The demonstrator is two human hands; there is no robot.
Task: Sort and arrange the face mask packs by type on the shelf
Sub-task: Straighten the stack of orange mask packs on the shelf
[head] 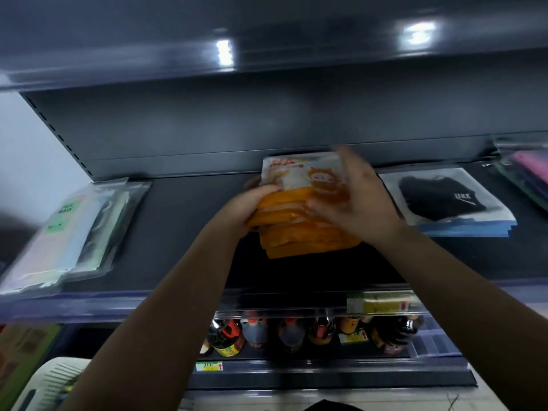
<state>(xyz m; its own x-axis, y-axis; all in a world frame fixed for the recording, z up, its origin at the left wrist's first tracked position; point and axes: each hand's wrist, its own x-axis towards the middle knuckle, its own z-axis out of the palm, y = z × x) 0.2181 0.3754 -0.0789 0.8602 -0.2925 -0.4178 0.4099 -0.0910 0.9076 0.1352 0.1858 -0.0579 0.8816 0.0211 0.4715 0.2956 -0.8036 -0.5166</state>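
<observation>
Holding a stack of orange packs (305, 223) in the middle of the dark shelf (184, 232), both hands reach up from the bottom of the picture. The left hand (247, 207) is closed on the stack's left edge, with fingers curled over the top pack. The right hand (353, 200) lies on the stack's right side with fingers spread; it is blurry, so I cannot tell if it grips. The top pack shows a cartoon face. At 9 o'clock from the stack lies a pile of pale packs (68, 229), well apart from it. At 3 o'clock lies a pile of packs with a black mask (444, 200). At 2 o'clock, by the edge, sit pink packs (530, 170). Below the shelf, at 6 o'clock, stand bottles (311, 333).
</observation>
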